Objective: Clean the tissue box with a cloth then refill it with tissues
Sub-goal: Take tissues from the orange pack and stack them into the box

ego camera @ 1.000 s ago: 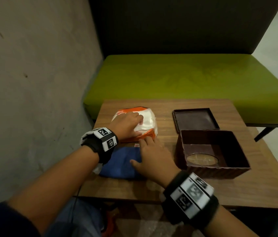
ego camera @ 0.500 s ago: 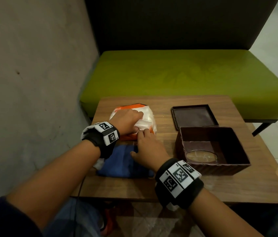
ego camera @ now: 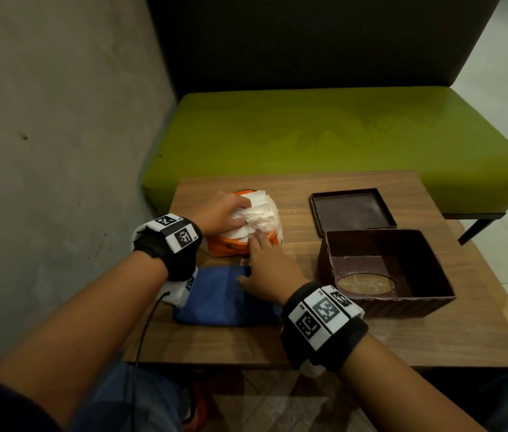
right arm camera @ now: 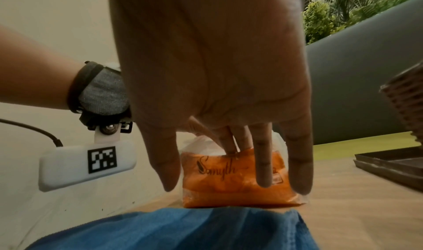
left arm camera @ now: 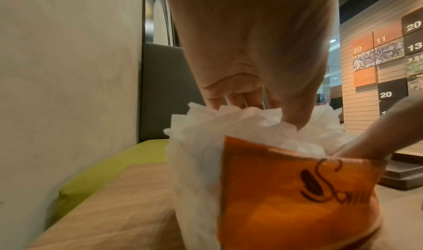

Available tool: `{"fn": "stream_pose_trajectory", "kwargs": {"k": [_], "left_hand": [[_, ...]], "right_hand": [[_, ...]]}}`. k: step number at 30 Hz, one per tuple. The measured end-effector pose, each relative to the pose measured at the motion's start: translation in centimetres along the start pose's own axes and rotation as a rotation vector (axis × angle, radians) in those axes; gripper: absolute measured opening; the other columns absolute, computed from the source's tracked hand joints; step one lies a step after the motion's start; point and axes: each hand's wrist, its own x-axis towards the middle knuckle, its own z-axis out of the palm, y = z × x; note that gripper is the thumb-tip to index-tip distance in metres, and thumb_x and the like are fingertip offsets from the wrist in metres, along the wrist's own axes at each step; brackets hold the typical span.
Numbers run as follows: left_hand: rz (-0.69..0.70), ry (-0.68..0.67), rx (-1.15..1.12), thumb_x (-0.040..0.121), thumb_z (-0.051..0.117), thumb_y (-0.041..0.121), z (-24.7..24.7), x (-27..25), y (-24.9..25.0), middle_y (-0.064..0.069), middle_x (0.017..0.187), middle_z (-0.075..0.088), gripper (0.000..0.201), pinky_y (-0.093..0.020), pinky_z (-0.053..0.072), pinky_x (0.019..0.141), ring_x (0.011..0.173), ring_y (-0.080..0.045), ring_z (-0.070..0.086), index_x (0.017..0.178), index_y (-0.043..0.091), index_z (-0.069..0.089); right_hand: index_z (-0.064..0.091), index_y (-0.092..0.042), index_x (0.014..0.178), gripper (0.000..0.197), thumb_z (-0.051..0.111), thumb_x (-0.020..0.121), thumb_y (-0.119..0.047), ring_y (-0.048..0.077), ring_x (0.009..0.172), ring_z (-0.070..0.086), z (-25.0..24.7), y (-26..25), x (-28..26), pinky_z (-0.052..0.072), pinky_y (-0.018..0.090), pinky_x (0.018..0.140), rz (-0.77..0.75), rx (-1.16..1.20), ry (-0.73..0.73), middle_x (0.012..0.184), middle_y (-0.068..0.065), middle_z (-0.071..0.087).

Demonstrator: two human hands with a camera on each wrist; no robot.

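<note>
An orange plastic tissue pack point(ego camera: 234, 246) lies on the wooden table point(ego camera: 309, 344) at the far left. My left hand point(ego camera: 240, 213) reaches into its open top and grips a crumpled bunch of white tissues point(ego camera: 260, 212). In the left wrist view the fingers point(left arm camera: 238, 100) sink into the tissues point(left arm camera: 228, 125) above the pack point(left arm camera: 297, 190). My right hand point(ego camera: 259, 244) lies with straight fingers point(right arm camera: 263, 163) on the pack's near side point(right arm camera: 228, 181), holding it down. The blue cloth point(ego camera: 215, 294) lies under my wrists. The brown tissue box point(ego camera: 402, 304) stands open and upturned at the right, empty.
The box's flat brown base panel point(ego camera: 352, 210) lies behind the box. A green bench seat point(ego camera: 324, 135) runs along the table's far edge, and a grey wall point(ego camera: 59, 151) stands close on the left. Bare table shows in front of the box.
My left hand has pulled a bunch of tissues up out of the pack's top. My right hand has slid forward off the cloth onto the pack's near side.
</note>
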Motion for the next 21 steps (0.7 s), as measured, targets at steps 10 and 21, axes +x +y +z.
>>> {"fn": "stream_pose_trajectory", "kwargs": {"k": [10,21], "left_hand": [[0.037,-0.098,0.092,0.080,0.071,0.037,-0.3,-0.3,0.0,-0.010,0.122,0.053,0.059,-0.025,0.031,0.079,0.110,-0.025,0.050,0.126,0.008,0.047],[-0.004,0.227,-0.038,0.081,0.067,0.020,-1.6,-0.5,-0.4,-0.010,0.110,0.057,0.040,-0.027,0.032,0.072,0.096,-0.023,0.053,0.119,0.011,0.057]], "right_hand": [[0.003,-0.014,0.154,0.093,0.064,0.088,-0.035,0.031,0.141,0.029,0.5,0.1,0.4,0.039,0.047,0.108,-0.032,0.049,0.004,0.162,0.003,-0.015],[0.035,-0.012,0.137,0.061,0.061,0.088,-0.039,0.033,0.125,0.048,-0.2,-0.4,0.7,0.045,0.046,0.096,0.008,-0.050,-0.004,0.137,0.009,0.043]]}}
